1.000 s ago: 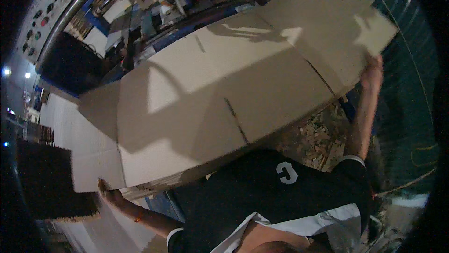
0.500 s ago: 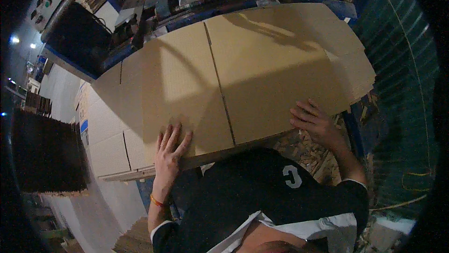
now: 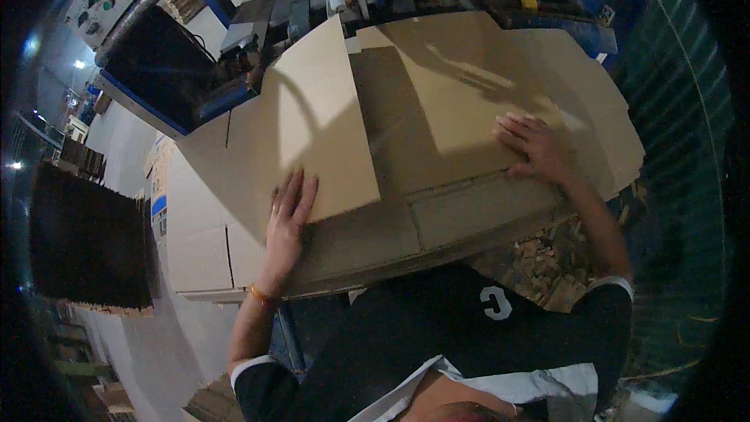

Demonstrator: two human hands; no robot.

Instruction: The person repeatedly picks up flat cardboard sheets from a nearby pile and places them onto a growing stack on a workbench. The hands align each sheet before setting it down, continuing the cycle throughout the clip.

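A slotted sheet of brown cardboard lies uppermost on a stack of similar cardboard sheets (image 3: pixel 355 242). Its left panel (image 3: pixel 328 137) is tilted up along the slot, apart from the right panel (image 3: pixel 461 102). My left hand (image 3: pixel 289 211) rests with its fingers stretched on the near edge of the left panel. Farther right, my right hand (image 3: pixel 537 149) lies with fingers extended across the near right part of the same sheet. Neither hand shows a grip around the board. Shadows fall over both panels.
Beyond the sheets stands a blue machine (image 3: pixel 578 28) with metal bars. A control panel with buttons (image 3: pixel 98 8) is at the upper left. Stacked dark cardboard (image 3: pixel 90 238) stands on the left floor. Cardboard scraps (image 3: pixel 547 266) lie below on the right, beside green corrugated sheeting (image 3: pixel 687 180).
The top sheet has slid away from me toward the machine, baring the sheet under its near edge. Its left panel has lifted at the slot. Both hands have moved forward with it.
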